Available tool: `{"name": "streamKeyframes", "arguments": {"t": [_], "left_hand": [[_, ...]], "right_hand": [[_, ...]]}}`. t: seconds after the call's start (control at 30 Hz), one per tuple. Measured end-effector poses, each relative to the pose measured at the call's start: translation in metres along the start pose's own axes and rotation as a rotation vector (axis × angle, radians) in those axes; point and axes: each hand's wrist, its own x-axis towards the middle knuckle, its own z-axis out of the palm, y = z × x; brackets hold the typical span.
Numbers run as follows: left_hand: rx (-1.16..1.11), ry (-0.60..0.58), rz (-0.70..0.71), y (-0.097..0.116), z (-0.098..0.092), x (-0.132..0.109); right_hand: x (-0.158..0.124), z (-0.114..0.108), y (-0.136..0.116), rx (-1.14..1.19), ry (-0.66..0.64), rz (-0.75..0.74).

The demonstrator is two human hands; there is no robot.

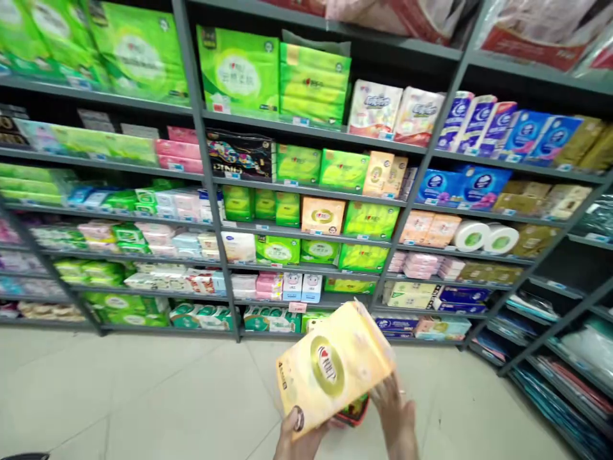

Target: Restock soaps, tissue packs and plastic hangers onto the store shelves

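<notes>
A pale yellow-orange tissue pack (357,345) with a gold oval logo hangs tilted above the floor in the lower middle. My left hand (299,437) is closed on its lower left corner, thumb on the front face. At the pack's lower right edge, my right hand (395,409) is blurred, its fingers stretched up and its thumb apart. Whether those fingertips touch the pack I cannot tell. Beneath the pack shows part of a red-rimmed container (354,415) with dark, colourful contents, mostly hidden.
Grey shelving (237,329) spans the view, stocked with green tissue packs (238,73), paper rolls (472,236) and blue packs (462,186). Another rack (569,383) with wrapped goods runs along the right. Pale floor tiles (158,390) lie in front; a dark object (26,456) shows at bottom left.
</notes>
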Motion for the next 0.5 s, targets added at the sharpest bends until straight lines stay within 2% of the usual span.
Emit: {"name": "streamKeyframes", "arguments": {"t": [0.1, 0.2, 0.27, 0.37, 0.43, 0.5], "left_hand": [[0.149, -0.08, 0.028, -0.065, 0.042, 0.006], [0.277, -0.049, 0.098, -0.146, 0.068, 0.01], [0.331, -0.043, 0.134, -0.203, 0.077, 0.011], [0.379, -0.083, 0.05, -0.274, 0.087, 0.014], [0.402, -0.088, -0.017, -0.304, 0.098, 0.017], [0.45, -0.055, -0.02, -0.321, 0.117, 0.023]], "right_hand": [[-0.016, -0.015, 0.01, 0.035, -0.089, -0.067], [-0.015, -0.054, -0.018, 0.064, -0.054, -0.125], [-0.012, -0.1, -0.046, 0.121, -0.012, -0.147], [-0.008, -0.183, -0.088, 0.222, 0.023, -0.168], [-0.006, -0.239, -0.116, 0.291, 0.028, -0.129], [0.0, -0.289, -0.142, 0.347, 0.029, -0.068]]}}
